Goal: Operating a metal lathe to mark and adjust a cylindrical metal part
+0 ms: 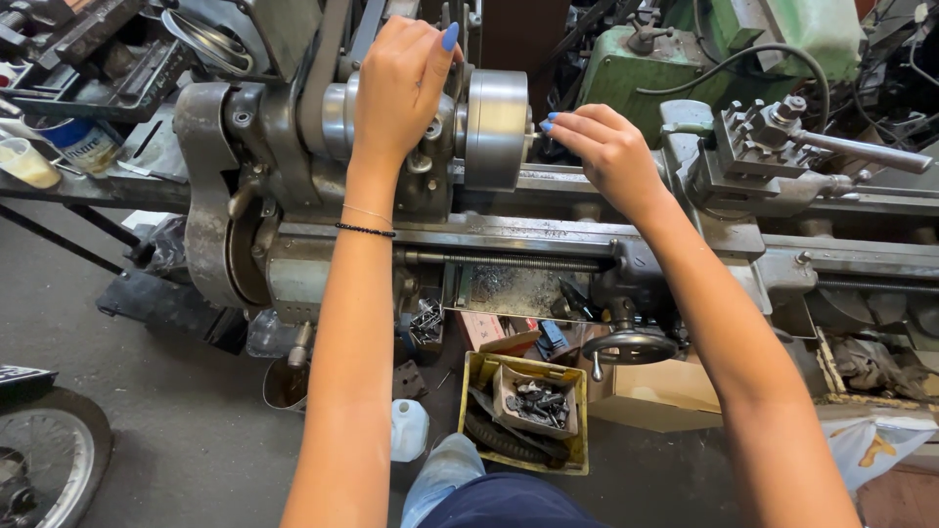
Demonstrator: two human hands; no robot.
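Floor (196,430): yellow crate (525,413) of metal parts (539,401)

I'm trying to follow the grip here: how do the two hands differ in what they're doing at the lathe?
The left hand lies draped over the headstock behind the chuck, fingers curled down; the right hand reaches sideways, fingertips at the chuck's face. The left wrist wears thin bracelets; the right is bare. Both have blue-painted nails, and neither shows a tool.
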